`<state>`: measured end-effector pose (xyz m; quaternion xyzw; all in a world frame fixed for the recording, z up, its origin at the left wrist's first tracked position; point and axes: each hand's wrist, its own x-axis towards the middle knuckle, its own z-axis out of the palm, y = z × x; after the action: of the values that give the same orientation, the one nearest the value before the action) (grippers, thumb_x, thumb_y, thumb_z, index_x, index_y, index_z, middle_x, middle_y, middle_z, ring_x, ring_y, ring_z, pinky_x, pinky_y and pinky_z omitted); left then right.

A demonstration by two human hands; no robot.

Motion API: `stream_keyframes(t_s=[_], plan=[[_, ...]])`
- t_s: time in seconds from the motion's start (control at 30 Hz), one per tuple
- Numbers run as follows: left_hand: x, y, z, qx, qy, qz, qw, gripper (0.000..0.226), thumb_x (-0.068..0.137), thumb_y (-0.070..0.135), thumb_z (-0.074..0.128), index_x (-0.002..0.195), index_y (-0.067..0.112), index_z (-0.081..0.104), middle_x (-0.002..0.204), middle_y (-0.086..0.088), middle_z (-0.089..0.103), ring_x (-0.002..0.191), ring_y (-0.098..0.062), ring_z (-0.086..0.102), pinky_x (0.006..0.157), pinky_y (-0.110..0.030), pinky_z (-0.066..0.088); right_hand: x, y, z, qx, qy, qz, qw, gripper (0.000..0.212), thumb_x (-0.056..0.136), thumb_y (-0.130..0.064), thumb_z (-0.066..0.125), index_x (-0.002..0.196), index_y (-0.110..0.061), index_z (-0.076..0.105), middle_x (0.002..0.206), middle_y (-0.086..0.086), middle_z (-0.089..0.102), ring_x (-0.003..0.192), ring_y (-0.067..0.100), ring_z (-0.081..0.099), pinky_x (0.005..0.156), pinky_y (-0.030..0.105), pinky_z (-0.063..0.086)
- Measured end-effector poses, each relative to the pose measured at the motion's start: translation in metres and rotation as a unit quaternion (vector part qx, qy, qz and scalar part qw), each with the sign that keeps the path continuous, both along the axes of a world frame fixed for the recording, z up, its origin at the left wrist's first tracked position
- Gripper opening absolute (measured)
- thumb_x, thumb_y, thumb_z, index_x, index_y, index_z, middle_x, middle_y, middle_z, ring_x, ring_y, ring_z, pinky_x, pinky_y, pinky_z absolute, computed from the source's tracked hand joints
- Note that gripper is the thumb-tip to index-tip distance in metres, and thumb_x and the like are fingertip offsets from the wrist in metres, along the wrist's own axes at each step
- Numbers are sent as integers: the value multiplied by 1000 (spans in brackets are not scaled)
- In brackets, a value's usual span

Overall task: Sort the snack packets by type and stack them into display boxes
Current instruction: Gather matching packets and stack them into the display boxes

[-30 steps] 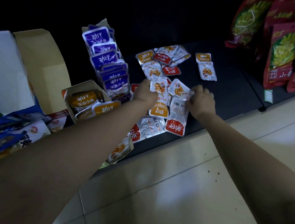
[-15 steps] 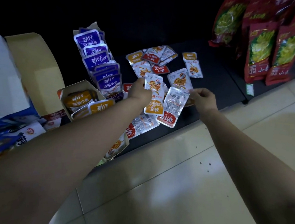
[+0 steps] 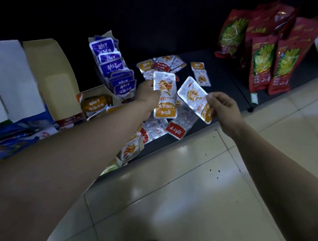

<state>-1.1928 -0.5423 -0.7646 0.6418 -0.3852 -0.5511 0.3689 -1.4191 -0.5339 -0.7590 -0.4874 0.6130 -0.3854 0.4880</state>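
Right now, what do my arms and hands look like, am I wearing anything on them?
The left hand and right hand are bare: no gloves, no rings that I can see. The left forearm and right forearm show no sleeves, watch or bands up to the frame's edge. The light is dim.

Arms outstretched, left hand [image 3: 147, 97], right hand [image 3: 223, 108], both seemingly pinching packets [image 3: 165, 93]

A low black shelf [image 3: 225, 82] spans mid-frame. On it lie scattered orange and red foil snack packets [image 3: 162, 64] at centre, open cardboard display boxes [image 3: 92, 91] centre left, and tall red bags [image 3: 261, 66] upper right.
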Motion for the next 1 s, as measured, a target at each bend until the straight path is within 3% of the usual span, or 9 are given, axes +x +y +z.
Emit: stream_keyframes(t_s=[0.13,0.2,0.37,0.47,0.53,0.67,0.77,0.87,1.0], plan=[[17,13,12,-6,24,12,1000,22,100,5,42,116,12,55,89,0,56,79,-17,57,67,-27,50,21,8,11,-46,6,-59,997,14,97,-9,56,85,-15,59,64,-9,62,54,3,58,52,21,49],[28,18,17,-7,24,4,1000,23,100,5,39,115,14,54,98,-5,58,86,-21,59,75,-32,52,34,9,20,-59,20,-76,995,15,97,-8,56,85,-17,59,69,-7,61,57,3,58,54,22,47],[48,35,33,8,81,2,997,28,101,14,39,123,10,55,116,-12,61,105,-30,60,92,-42,50,66,30,51,0,91,91,992,21,95,-6,56,79,-18,61,68,-7,60,62,7,53,60,19,44],[54,45,34,56,164,-1,985,40,96,42,55,121,11,61,117,-11,67,106,-31,64,94,-48,52,82,46,65,6,181,153,972,20,96,-8,55,80,-19,62,76,-1,58,66,8,53,65,21,44],[60,54,34,46,170,-61,982,65,74,55,77,121,12,61,116,-7,68,105,-27,66,91,-46,54,93,51,72,-4,222,160,962,19,95,-12,59,82,-24,65,81,-2,62,73,12,57,71,28,48],[68,72,31,-32,127,-124,984,27,85,2,71,110,8,63,92,-1,70,82,-17,69,74,-32,59,116,57,75,-31,181,124,975,12,91,-12,66,102,-11,63,87,19,57,74,26,56,65,37,50],[77,76,25,-56,119,-105,986,20,89,-2,65,103,13,64,96,-2,69,87,-18,68,78,-32,57,127,54,63,-45,125,68,989,35,89,-14,70,120,-10,53,96,8,54,81,18,59,69,25,53],[83,69,16,-59,99,-70,991,23,93,-1,59,112,12,61,104,-2,67,88,-15,65,73,-24,56,123,40,45,38,47,84,995,47,91,-20,66,132,-17,42,110,1,57,97,16,62,84,30,54],[75,57,13,-60,94,-15,994,26,95,-2,53,116,12,59,107,-5,65,92,-19,65,79,-29,55,109,18,29,123,22,192,973,39,90,-21,68,124,-10,51,103,9,66,84,16,67,74,27,54]])
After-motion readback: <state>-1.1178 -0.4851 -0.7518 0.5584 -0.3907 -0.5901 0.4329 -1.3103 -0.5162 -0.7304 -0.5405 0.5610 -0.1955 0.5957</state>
